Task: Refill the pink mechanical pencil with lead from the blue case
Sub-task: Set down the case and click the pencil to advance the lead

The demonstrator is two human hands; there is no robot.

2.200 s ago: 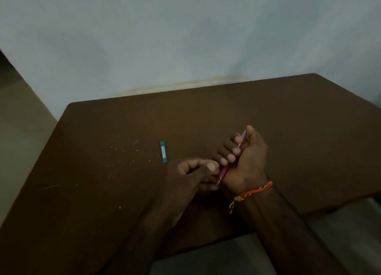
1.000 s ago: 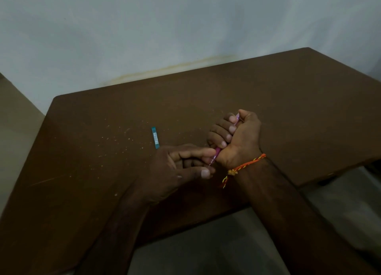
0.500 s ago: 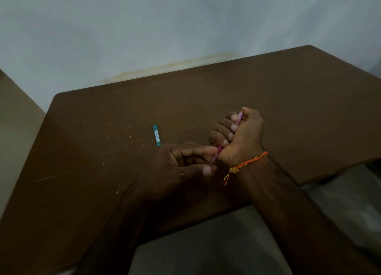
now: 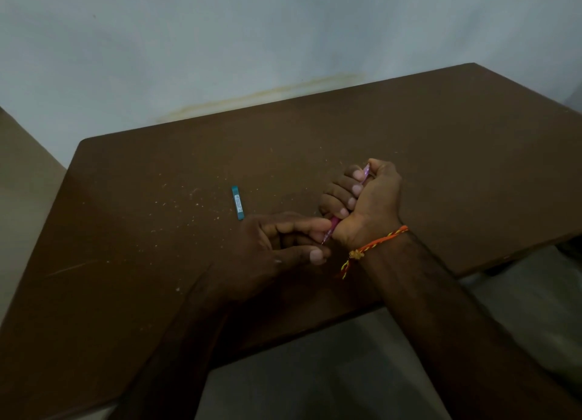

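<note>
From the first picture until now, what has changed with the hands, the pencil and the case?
The left hand moved its fingertips up to the tip of the pink pencil. The right hand keeps the pencil clenched in its fist. The blue case lies untouched on the table.

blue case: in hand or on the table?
On the table: blue case lies flat, apart from both hands, beyond the left hand.

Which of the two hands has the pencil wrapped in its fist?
The right hand, the one with the orange wrist thread, grips the pink pencil. The left hand only pinches at its tip.
</note>
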